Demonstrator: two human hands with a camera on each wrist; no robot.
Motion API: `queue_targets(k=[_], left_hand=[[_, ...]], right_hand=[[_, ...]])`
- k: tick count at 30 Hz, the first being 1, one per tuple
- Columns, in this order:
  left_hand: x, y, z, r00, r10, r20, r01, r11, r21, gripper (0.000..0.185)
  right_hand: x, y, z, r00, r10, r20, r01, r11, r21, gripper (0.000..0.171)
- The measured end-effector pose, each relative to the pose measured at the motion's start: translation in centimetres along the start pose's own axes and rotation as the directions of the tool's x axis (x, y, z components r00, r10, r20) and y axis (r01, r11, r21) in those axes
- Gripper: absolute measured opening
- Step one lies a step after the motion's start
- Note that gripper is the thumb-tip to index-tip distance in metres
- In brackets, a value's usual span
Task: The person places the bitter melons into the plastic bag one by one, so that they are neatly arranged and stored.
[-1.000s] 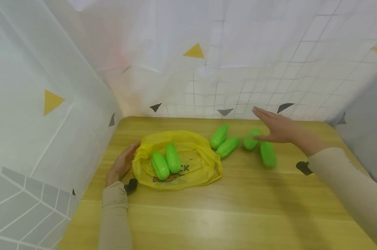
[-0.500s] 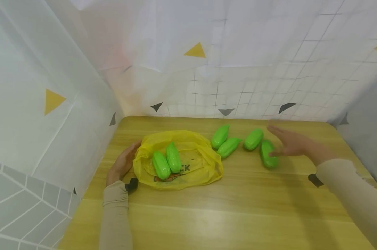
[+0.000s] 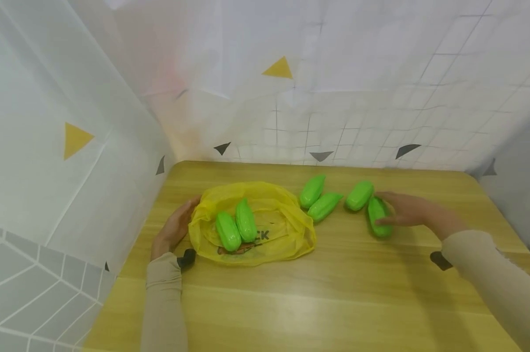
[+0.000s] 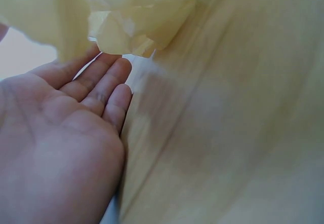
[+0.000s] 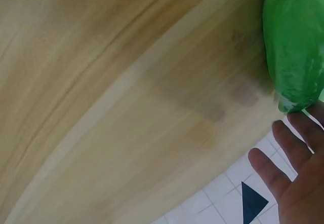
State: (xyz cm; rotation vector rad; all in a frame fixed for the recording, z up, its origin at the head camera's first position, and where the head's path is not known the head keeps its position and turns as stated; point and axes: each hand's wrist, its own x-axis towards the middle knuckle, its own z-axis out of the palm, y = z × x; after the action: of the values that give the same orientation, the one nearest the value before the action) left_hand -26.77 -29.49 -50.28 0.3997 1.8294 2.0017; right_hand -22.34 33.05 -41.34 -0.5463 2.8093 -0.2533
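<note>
From my remote seat: R hand [image 3: 403,210], fingers straight, touches the rightmost green toy gourd [image 3: 378,216] on the wooden table [image 3: 335,293], w/o closing round it. L hand [image 3: 173,229] lies flat, fingers relaxed, against the yellow bag [image 3: 282,234], which holds two gourds [image 3: 236,229]. Three more gourds [image 3: 324,198] lie between.

From head height we look forward and down over the wooden table [image 3: 335,293]. Our left wrist view sits close beside the yellow bag [image 4: 136,11]; our right, close beside one green toy [image 5: 296,46].
</note>
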Motion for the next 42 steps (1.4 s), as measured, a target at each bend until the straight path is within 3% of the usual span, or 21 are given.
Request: queue_targets(k=[16,25,42], left_hand=[[0.1,-0.1,0.0,1.0,0.0,0.01,0.0,1.0,-0.008,0.059],[0.0,0.0,0.1,1.0,-0.002,0.001,0.002,1.0,0.026,0.059],[0.2,-0.2,-0.1,1.0,0.007,-0.004,-0.007,1.0,-0.022,0.062]], right_hand=[[-1.2,-0.3,0.9,1.0,0.003,0.025,-0.003,1.0,0.004,0.114],[-0.4,-1.4,0.9,0.998,-0.067,-0.009,0.066,0.998,-0.014,0.113],[0.9,-3.1,1.3,0.997,-0.063,0.033,0.065,0.996,-0.068,0.117]])
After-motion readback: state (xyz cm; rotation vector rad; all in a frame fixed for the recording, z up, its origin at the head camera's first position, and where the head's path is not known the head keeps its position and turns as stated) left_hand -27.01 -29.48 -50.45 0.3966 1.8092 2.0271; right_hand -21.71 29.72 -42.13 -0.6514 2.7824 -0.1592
